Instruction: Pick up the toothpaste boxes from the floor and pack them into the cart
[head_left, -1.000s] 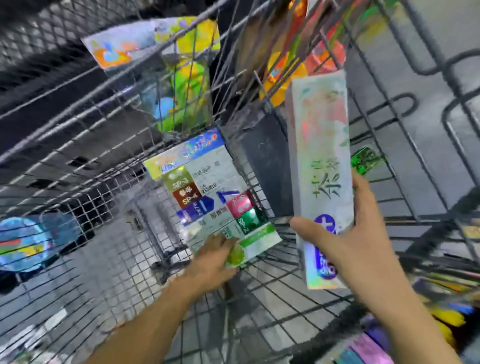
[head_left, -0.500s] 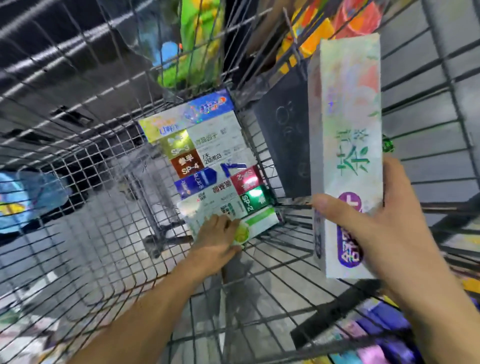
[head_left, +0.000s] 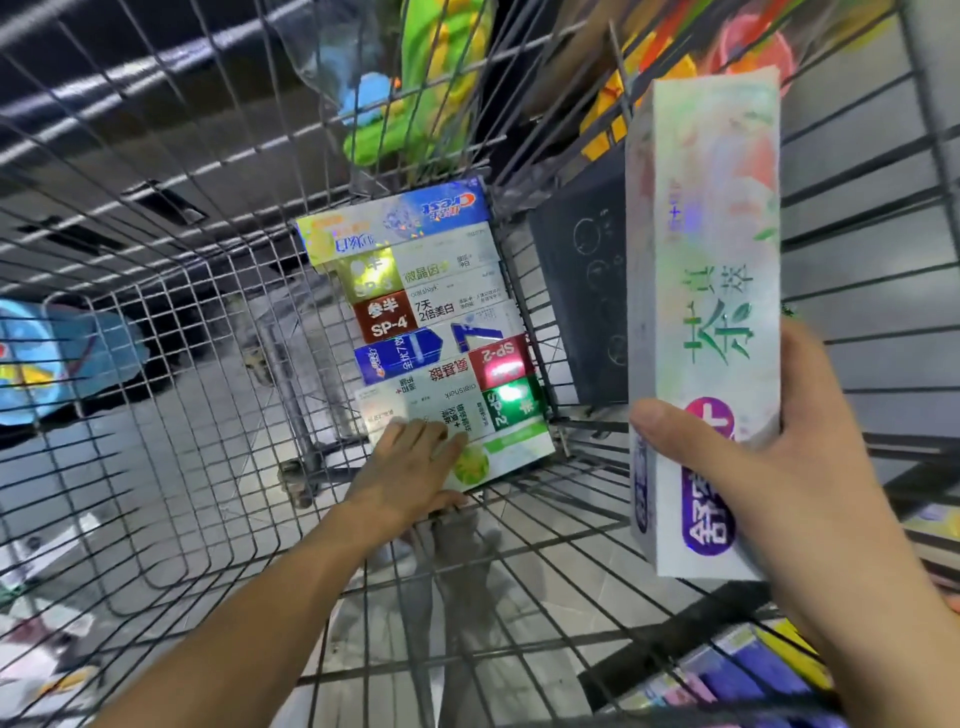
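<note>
Inside the wire cart (head_left: 171, 395) several toothpaste boxes (head_left: 431, 332) lie in a row against the far right corner of the basket floor. My left hand (head_left: 410, 467) reaches in and rests flat on the nearest box, a white one with a green end (head_left: 498, 452), fingers straight on its top. My right hand (head_left: 769, 467) grips a tall white iridescent toothpaste box (head_left: 711, 270) with green characters, held upright above the cart's right side. A dark box (head_left: 587, 291) stands upright in the corner beside the row.
Colourful packaged toys (head_left: 415, 88) hang beyond the cart's far wall. More toothpaste boxes (head_left: 753, 670) lie on the floor at lower right, outside the basket. A blue item (head_left: 47, 358) sits outside the left wall. Grey tiled floor shows through the mesh.
The view has moved closer and lower into the cart. My right hand has raised the white box slightly to the right. My left hand stays on the nearest box in the row.
</note>
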